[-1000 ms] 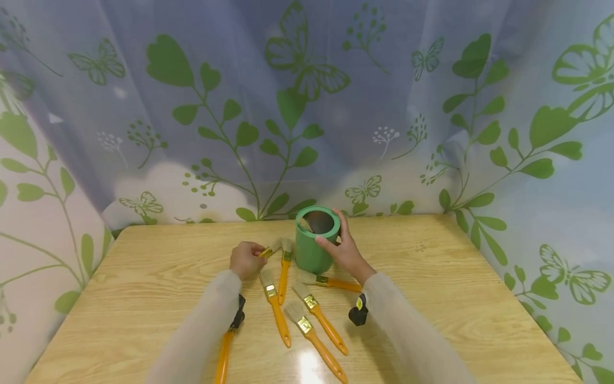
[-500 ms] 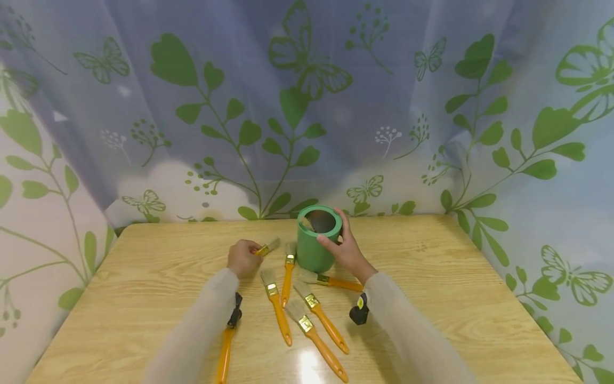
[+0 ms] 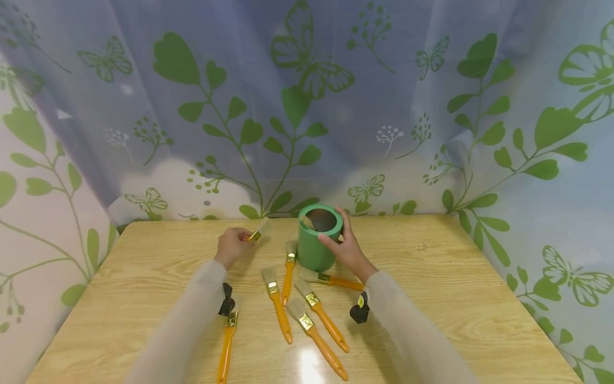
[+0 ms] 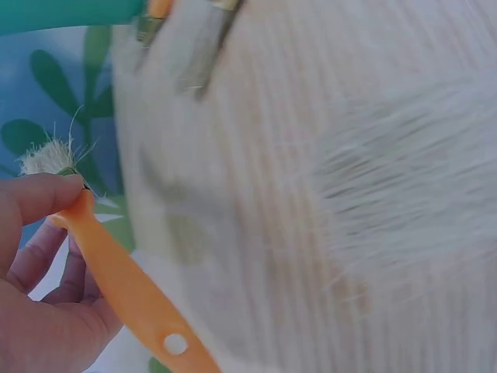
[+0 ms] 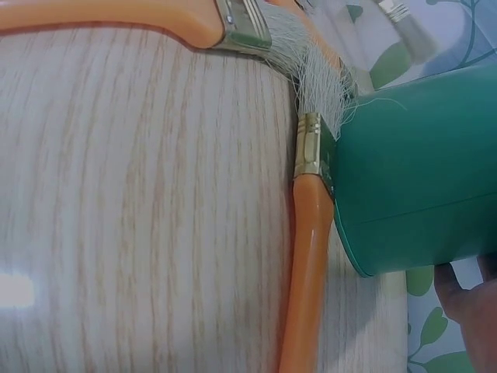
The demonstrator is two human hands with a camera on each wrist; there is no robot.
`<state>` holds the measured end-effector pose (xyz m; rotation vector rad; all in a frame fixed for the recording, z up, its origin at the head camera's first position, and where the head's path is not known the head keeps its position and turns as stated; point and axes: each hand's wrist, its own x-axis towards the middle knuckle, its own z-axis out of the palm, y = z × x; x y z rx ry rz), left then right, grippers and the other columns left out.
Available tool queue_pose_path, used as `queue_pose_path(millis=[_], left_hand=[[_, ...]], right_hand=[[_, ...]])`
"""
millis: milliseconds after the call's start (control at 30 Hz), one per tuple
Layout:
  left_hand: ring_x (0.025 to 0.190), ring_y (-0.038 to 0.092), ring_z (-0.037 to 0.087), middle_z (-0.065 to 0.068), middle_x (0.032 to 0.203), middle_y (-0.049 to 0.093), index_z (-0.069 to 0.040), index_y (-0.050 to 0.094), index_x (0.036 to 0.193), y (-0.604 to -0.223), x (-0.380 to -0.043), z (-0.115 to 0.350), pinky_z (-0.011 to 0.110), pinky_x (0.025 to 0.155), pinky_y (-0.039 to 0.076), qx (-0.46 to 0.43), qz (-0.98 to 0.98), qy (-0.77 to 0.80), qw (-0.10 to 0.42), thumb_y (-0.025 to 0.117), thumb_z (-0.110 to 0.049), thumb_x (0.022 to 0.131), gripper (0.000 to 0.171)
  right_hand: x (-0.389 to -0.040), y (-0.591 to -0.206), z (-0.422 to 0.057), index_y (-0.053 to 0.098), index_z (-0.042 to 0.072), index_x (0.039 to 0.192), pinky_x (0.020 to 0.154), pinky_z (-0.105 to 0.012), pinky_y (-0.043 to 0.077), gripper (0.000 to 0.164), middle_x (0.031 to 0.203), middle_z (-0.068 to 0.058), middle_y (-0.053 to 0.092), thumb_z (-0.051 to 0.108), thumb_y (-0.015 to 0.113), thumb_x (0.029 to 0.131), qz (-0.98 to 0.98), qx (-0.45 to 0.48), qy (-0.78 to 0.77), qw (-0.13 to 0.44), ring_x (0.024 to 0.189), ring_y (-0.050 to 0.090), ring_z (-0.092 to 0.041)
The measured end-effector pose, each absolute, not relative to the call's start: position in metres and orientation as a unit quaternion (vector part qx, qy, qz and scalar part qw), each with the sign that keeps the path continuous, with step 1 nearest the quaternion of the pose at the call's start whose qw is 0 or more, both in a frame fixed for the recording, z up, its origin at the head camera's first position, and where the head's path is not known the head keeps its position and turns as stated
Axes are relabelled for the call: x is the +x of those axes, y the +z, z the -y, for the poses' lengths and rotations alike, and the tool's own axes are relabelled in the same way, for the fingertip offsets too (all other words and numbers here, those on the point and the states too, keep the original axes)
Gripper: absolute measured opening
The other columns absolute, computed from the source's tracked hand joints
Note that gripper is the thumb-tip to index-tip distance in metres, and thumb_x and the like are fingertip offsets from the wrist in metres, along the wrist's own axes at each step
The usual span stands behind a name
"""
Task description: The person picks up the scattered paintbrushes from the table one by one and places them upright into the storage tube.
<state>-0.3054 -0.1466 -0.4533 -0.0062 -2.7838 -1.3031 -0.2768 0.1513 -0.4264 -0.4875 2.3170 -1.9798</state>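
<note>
My left hand (image 3: 232,246) pinches a paintbrush (image 4: 132,287) near its metal band, left of the can. In the left wrist view its orange handle slants down and its pale bristles point up past the thumb. My right hand (image 3: 349,249) holds the right side of a green can (image 3: 315,258), thumb at the rim and fingers behind. The can stands upright at the back of the table. Bristles of another brush (image 3: 307,221) show inside its mouth; the handle is hidden. Close by the can's base, a paintbrush (image 5: 307,256) lies with its handle toward the right.
Several more orange-handled paintbrushes lie on the wood-grain table (image 3: 431,298): one upright-pointing brush (image 3: 289,277) left of the can, others in front, and one brush (image 3: 227,341) beside my left forearm. A leaf-patterned curtain (image 3: 216,133) hangs behind the table's back edge.
My left hand has moved left and a little toward the back with its paintbrush, away from the can. The brush's bristles now point more upward. My right hand keeps its hold on the can.
</note>
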Motion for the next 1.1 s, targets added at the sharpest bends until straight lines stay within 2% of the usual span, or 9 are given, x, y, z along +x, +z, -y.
queue_pose_path(millis=[300, 500, 833, 1100], left_hand=[[0.096, 0.063, 0.036, 0.025, 0.105, 0.064, 0.007, 0.065, 0.108, -0.427, -0.303, 0.145, 0.041, 0.079, 0.055, 0.000, 0.894, -0.447, 0.036, 0.066, -0.007, 0.088, 0.025], [0.102, 0.059, 0.036, 0.023, 0.110, 0.058, 0.008, 0.059, 0.118, -0.411, -0.303, 0.143, 0.042, 0.086, 0.052, -0.006, 0.884, -0.468, 0.015, 0.060, -0.009, 0.093, 0.030], [0.094, 0.055, 0.025, 0.013, 0.103, 0.055, 0.005, 0.058, 0.121, -0.375, -0.307, 0.140, 0.032, 0.079, 0.050, -0.008, 0.861, -0.509, 0.026, 0.059, -0.011, 0.094, 0.032], [0.105, 0.057, 0.031, 0.017, 0.113, 0.058, 0.001, 0.057, 0.122, -0.347, -0.307, 0.138, 0.041, 0.088, 0.051, -0.007, 0.845, -0.532, 0.053, 0.062, -0.019, 0.094, 0.035]], right_hand=[[-0.280, -0.429, -0.153, 0.004, 0.022, 0.154, 0.106, -0.059, 0.033, 0.080, 0.153, -0.016, 0.020, 0.014, 0.058, 0.095, -0.751, -0.153, -0.642, 0.028, 0.139, 0.026, -0.035], [-0.281, -0.432, -0.153, 0.005, 0.024, 0.153, 0.107, -0.059, 0.033, 0.080, 0.154, -0.016, 0.020, 0.014, 0.058, 0.094, -0.748, -0.152, -0.645, 0.028, 0.139, 0.026, -0.034], [-0.278, -0.427, -0.151, 0.005, 0.022, 0.153, 0.107, -0.059, 0.032, 0.079, 0.153, -0.017, 0.020, 0.013, 0.058, 0.095, -0.748, -0.157, -0.645, 0.025, 0.139, 0.026, -0.035], [-0.277, -0.427, -0.151, 0.005, 0.021, 0.153, 0.107, -0.059, 0.033, 0.079, 0.153, -0.017, 0.019, 0.012, 0.058, 0.095, -0.746, -0.157, -0.646, 0.027, 0.139, 0.026, -0.035]])
